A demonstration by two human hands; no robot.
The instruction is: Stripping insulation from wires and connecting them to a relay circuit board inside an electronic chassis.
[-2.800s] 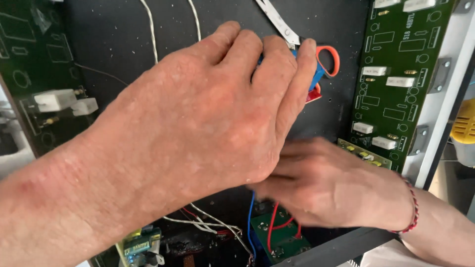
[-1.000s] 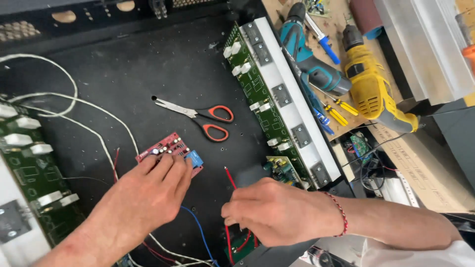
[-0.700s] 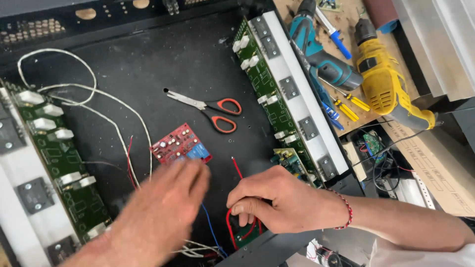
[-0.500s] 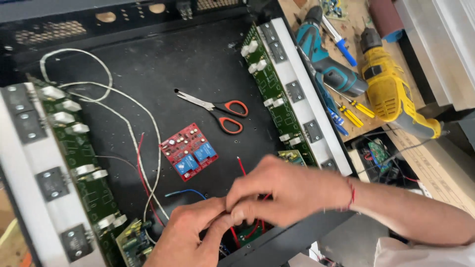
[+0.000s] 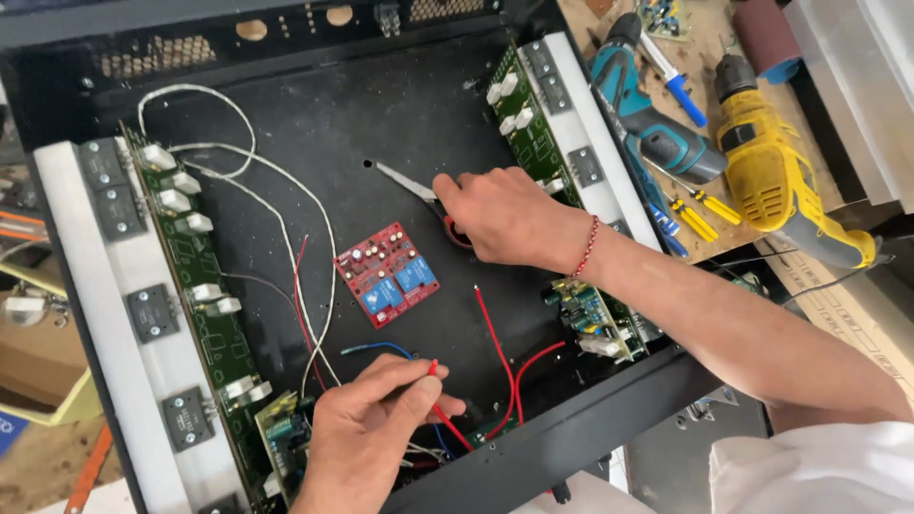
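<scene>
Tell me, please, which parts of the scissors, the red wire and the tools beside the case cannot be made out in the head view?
- Scissors: the handles are mostly covered by the right hand; only the blades and a bit of red handle show.
- Red wire: its lower run disappears behind the left hand.
- Yellow drill: its cord end is cut off by the right edge.
- Red circuit board: its parts are too small to identify.

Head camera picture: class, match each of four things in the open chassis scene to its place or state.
Things:
1. scissors
2. red wire
3. red relay board
4. yellow drill

Places or states:
A. lying on the wooden bench outside the chassis
B. pinched in the left hand
C. gripped at the handles by the right hand
D. lying loose on the black chassis floor

Pairs: 1-C, 2-B, 3-D, 4-A
</scene>
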